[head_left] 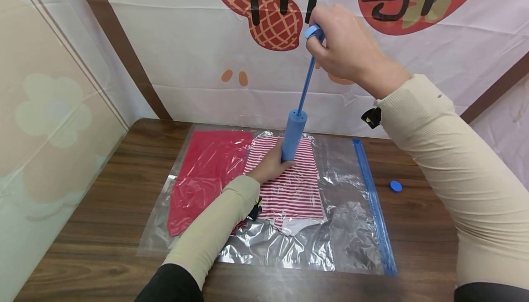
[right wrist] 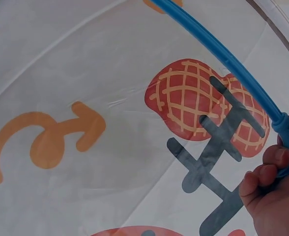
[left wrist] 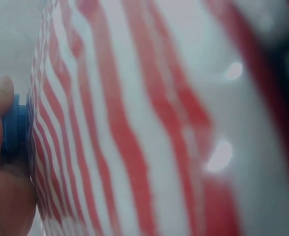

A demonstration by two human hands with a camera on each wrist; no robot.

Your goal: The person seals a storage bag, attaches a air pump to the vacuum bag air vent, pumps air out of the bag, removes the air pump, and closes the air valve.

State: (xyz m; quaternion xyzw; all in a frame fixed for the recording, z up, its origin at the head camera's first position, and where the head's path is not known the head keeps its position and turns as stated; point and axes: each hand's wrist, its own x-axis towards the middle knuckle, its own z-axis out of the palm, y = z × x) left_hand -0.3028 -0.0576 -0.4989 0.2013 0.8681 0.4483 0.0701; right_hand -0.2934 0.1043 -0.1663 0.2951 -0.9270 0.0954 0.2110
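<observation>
A blue hand pump (head_left: 294,132) stands tilted on a clear plastic bag (head_left: 347,242), its thin rod drawn far out of the barrel. My right hand (head_left: 345,45) grips the pump's handle (head_left: 315,31) high up before the backdrop; the right wrist view shows curled fingers around it. Low down, my left hand (head_left: 270,162) holds the foot of the barrel against the bag. In the left wrist view, its thumb lies at a blue fitting (left wrist: 12,123) on the bag. Inside the bag are a red folded cloth (head_left: 215,164) and a red-and-white striped cloth (head_left: 293,201).
A blue zip strip (head_left: 374,205) runs along the bag's right edge. A small round blue cap (head_left: 395,186) lies on the wooden table (head_left: 91,237) to its right. Behind the table hangs a printed cloth backdrop (head_left: 177,40), with another hanging at the left.
</observation>
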